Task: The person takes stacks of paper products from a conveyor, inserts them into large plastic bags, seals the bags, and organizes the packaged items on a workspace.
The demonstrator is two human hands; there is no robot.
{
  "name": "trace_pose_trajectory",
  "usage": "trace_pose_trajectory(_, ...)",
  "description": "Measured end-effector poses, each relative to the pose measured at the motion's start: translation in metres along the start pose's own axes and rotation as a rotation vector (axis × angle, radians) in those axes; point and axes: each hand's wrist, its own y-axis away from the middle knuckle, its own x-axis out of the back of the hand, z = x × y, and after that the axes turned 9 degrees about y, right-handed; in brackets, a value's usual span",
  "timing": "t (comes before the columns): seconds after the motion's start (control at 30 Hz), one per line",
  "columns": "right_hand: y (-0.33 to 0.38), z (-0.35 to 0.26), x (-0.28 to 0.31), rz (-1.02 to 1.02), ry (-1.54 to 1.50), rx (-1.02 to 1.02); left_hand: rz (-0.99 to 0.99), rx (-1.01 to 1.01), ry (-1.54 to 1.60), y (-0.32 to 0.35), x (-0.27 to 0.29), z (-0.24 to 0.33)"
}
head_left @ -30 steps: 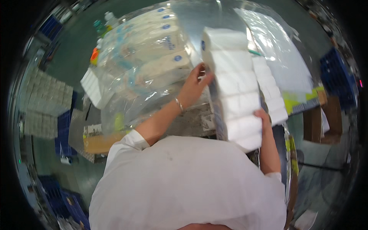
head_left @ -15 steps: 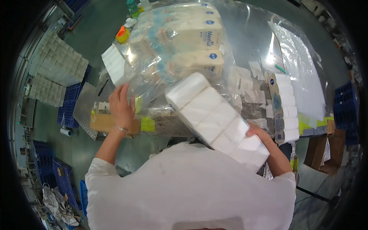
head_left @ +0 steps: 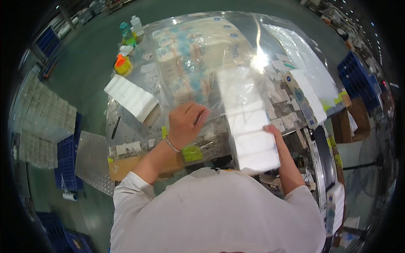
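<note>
Head view: my right grip clasps the white pack at the desk's near edge, far end seemingly under the clear bag. Whether my curled left hand pinches, I cannot tell. A crooked push may tear the bag.

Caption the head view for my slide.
Right hand grips a white pack, its far end under a clear bag; left hand at the bag's near edge.
</note>
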Motion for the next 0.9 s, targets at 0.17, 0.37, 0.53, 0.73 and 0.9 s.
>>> trace_pose_trajectory(0.17, -0.042, -0.025, -0.062, 0.403, -0.02, 0.298, 0.005, 0.062, 0.126, -0.003, -0.006, -0.003)
trace_pose_trajectory(0.37, -0.183, -0.055, -0.122, 0.566, 0.666, 0.513, 0.064, 0.146, 0.382, -0.017, -0.003, -0.004)
trace_pose_trajectory(0.53, -0.316, -0.009, -0.089, 0.897, 1.488, 0.996, -0.031, 0.058, 0.31, -0.02, -0.018, 0.001)
trace_pose_trajectory(0.73, -0.225, -0.047, -0.103, 0.391, 0.739, 0.67, -0.351, 0.339, 0.146, 0.015, 0.024, -0.026)
trace_pose_trajectory(0.9, -0.198, -0.055, 0.075, 0.66, 0.929, 0.746, -0.542, 0.555, -0.223, 0.051, 0.007, -0.085)
